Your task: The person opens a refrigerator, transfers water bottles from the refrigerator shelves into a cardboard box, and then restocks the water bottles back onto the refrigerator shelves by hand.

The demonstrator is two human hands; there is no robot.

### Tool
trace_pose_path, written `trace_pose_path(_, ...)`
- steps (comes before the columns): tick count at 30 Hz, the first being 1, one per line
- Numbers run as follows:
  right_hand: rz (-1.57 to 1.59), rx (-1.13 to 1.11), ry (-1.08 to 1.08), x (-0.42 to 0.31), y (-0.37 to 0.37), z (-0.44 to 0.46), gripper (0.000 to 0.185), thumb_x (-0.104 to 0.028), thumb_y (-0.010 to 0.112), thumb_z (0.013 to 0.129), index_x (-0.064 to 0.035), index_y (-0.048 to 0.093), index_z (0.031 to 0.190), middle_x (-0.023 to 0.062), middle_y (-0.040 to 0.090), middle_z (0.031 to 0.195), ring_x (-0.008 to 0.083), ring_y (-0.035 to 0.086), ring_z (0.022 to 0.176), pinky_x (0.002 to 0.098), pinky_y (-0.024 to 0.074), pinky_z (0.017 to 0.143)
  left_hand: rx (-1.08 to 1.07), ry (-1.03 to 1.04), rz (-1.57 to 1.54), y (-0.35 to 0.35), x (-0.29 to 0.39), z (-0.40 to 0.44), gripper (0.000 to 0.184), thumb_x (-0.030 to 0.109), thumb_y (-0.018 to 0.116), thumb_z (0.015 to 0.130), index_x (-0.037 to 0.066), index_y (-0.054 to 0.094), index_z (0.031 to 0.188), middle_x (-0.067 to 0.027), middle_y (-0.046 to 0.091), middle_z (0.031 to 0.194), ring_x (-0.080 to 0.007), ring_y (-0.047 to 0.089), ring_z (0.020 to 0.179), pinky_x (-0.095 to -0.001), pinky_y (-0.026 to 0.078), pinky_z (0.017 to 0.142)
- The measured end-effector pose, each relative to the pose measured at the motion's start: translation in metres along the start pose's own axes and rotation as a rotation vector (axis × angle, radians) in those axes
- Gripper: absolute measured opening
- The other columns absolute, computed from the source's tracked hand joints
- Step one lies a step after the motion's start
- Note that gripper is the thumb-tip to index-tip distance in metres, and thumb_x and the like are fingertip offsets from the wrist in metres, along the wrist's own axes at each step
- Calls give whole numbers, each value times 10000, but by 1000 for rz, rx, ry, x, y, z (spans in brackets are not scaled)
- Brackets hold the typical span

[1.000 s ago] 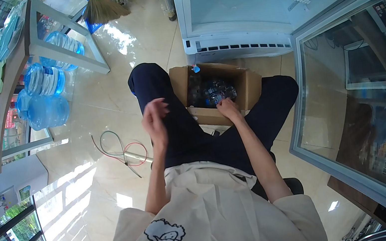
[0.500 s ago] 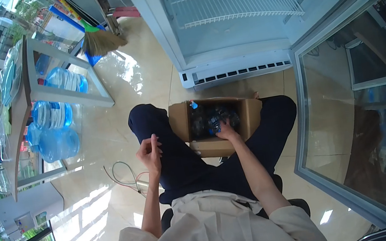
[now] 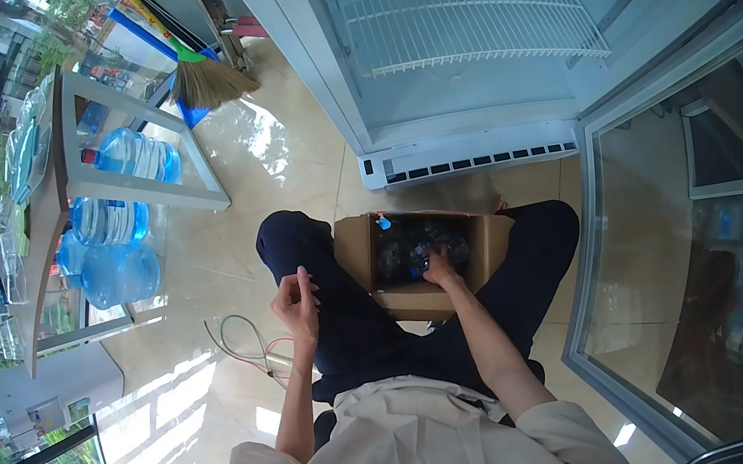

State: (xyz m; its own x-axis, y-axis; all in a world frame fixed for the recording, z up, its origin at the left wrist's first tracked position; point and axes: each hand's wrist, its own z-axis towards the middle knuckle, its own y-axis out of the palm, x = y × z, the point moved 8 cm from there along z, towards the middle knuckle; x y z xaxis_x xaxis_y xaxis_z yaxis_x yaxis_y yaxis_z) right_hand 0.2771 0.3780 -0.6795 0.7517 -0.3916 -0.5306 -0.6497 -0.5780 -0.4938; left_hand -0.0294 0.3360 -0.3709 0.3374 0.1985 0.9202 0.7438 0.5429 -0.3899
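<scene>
A cardboard box [image 3: 410, 305] stands on the floor between my knees, its flaps folded out. Clear plastic bottles [image 3: 394, 253] lie inside, dim in the shade of its walls. My right hand [image 3: 438, 266] reaches into the box with bent fingers around a clear plastic bottle [image 3: 423, 261]; its outline is partly hidden by the fingers and neighbouring bottles. Over my left thigh hovers my left hand [image 3: 296, 304], empty, with loosely curled fingers and one digit pointing up. A small blue piece [image 3: 383, 221] shows at the box's back left corner.
Ahead stands a fridge with white wire shelves [image 3: 474, 17]; its glass door [image 3: 623, 221] is swung out on my right. Large blue water jugs [image 3: 121, 274] sit under a table [image 3: 48, 215] at left, near a broom [image 3: 211, 80]. Thin tubing [image 3: 239, 345] lies by my left leg.
The view has tilted a little, so the fridge and box sit lower in the picture. My right hand stays inside the box among the bottles; my left hand keeps its place over the thigh.
</scene>
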Motion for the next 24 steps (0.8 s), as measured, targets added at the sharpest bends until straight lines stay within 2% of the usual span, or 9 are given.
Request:
trace_pose_path(4, -18, 45, -33, 4, -3, 3, 633, 19, 742, 642, -126, 596, 1240, 175, 348, 1438, 394, 433, 1341, 395, 394, 1158, -1, -5, -10, 1, 1, 1, 298, 229, 650, 994, 10, 665, 792, -17, 615, 582, -49, 501, 428, -203, 347, 394)
trace_pose_path(7, -82, 49, -20, 1, -8, -9, 594, 41, 738, 662, -126, 590, 1212, 150, 403, 1385, 385, 544, 1249, 409, 479, 1080, -1, 5, -28, 1, 2, 0, 302, 237, 654, 991, 14, 663, 787, -19, 614, 581, -51, 506, 431, -203, 355, 396)
trace_pose_path(10, -21, 51, -27, 1, -12, -12, 758, 69, 828, 527, -155, 604, 1215, 151, 404, 1401, 391, 472, 1299, 407, 464, 1101, -1, 0, -30, 0, 4, -2, 314, 258, 649, 995, 21, 664, 790, -15, 611, 588, -45, 504, 444, -205, 348, 403)
trace_pose_path(13, 75, 137, -47, -7, -31, -28, 770, 87, 842, 503, -170, 609, 1190, 141, 448, 1364, 386, 481, 1286, 426, 478, 1075, -12, -3, -48, -2, 6, -5, 312, 259, 649, 994, 22, 664, 792, -14, 611, 592, -47, 509, 449, -205, 352, 407)
trace_pose_path(16, 121, 323, -144, -23, -54, -55, 717, 104, 815, 526, -166, 602, 1155, 132, 455, 1328, 376, 525, 1238, 413, 475, 1061, -18, 0, -63, -4, 3, -6, 300, 239, 661, 985, 19, 658, 782, -20, 615, 583, -53, 526, 454, -205, 381, 414)
trace_pose_path(22, 330, 461, -455, -70, -97, -125, 663, 57, 840, 624, -153, 598, 1204, 123, 485, 1309, 336, 513, 1237, 387, 455, 1064, -57, 48, -73, 4, 3, -10, 291, 226, 666, 981, 20, 650, 775, -16, 608, 573, -52, 527, 457, -206, 388, 429)
trace_pose_path(24, 484, 469, -658, -98, -127, -154, 587, 65, 793, 734, -137, 579, 1242, 90, 524, 1237, 258, 581, 1111, 356, 526, 920, -57, 59, -63, 6, 5, -10, 287, 217, 668, 978, 21, 644, 770, -14, 601, 562, -52, 526, 455, -209, 389, 432)
